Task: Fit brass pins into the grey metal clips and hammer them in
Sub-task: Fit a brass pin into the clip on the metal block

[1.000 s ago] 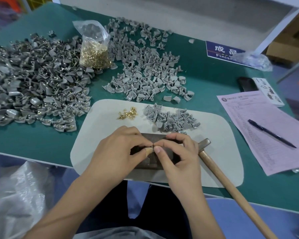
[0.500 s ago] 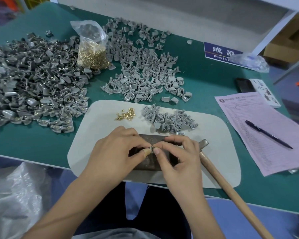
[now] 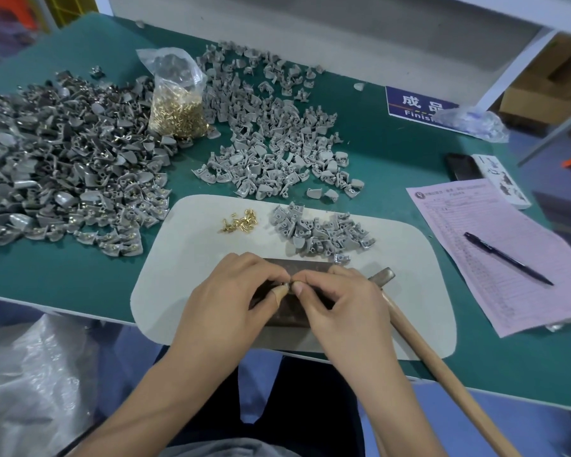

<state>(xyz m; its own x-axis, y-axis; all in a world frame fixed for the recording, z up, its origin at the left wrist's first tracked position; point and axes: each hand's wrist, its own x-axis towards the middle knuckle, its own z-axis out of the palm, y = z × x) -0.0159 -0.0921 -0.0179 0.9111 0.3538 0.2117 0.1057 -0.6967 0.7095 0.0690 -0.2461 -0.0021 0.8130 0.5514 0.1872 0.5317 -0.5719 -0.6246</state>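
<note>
Both hands meet over a dark metal block on the white mat: left hand and right hand pinch one small grey clip between thumb and fingertips. Beside them lies the hammer; beyond, loose brass pins, a small clip pile.

Black pen on pink form; phone.

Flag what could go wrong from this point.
1. Both hands, left hand and right hand, pinch a tiny clip over the metal block; it could slip.
2. The hammer handle overhangs the table edge and could be knocked off.
3. Loose brass pins may scatter.
</note>
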